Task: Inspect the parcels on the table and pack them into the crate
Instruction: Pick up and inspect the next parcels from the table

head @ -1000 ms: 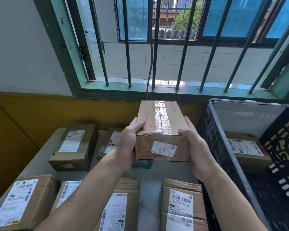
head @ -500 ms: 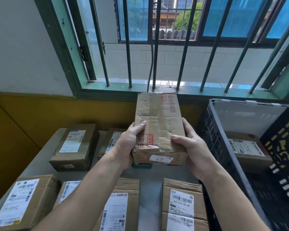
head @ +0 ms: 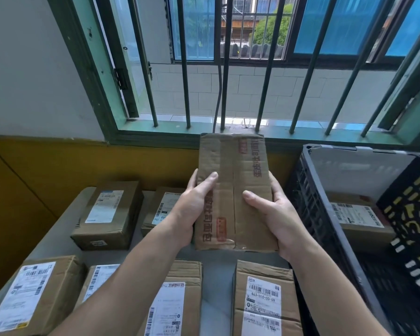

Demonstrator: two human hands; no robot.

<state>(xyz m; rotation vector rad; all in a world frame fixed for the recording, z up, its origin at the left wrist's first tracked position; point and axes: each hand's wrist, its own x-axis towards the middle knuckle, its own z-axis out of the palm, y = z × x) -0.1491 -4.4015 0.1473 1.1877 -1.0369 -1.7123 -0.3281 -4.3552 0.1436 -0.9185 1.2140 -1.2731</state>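
Observation:
I hold a brown cardboard parcel [head: 233, 180] with red print upright above the table, its broad face turned toward me. My left hand [head: 192, 209] grips its left edge, thumb across the front. My right hand [head: 274, 214] grips the right edge and lower corner, thumb on the front. The black plastic crate [head: 310, 204] stands to the right, with one labelled parcel [head: 357, 217] lying inside it. Several more labelled parcels lie on the grey table [head: 216, 275], among them one at back left [head: 109, 214] and one at front right [head: 264, 301].
A barred window with a green frame [head: 155, 137] runs behind the table above a yellow wall band. A parcel [head: 32, 294] sits at the table's near left corner, another [head: 163, 209] behind my left hand. The crate's perforated walls rise above table height.
The parcel has been rotated in my hands: its taped top and labelled end faced me before, now its printed broad face does, standing taller. Both thumbs shifted onto that face.

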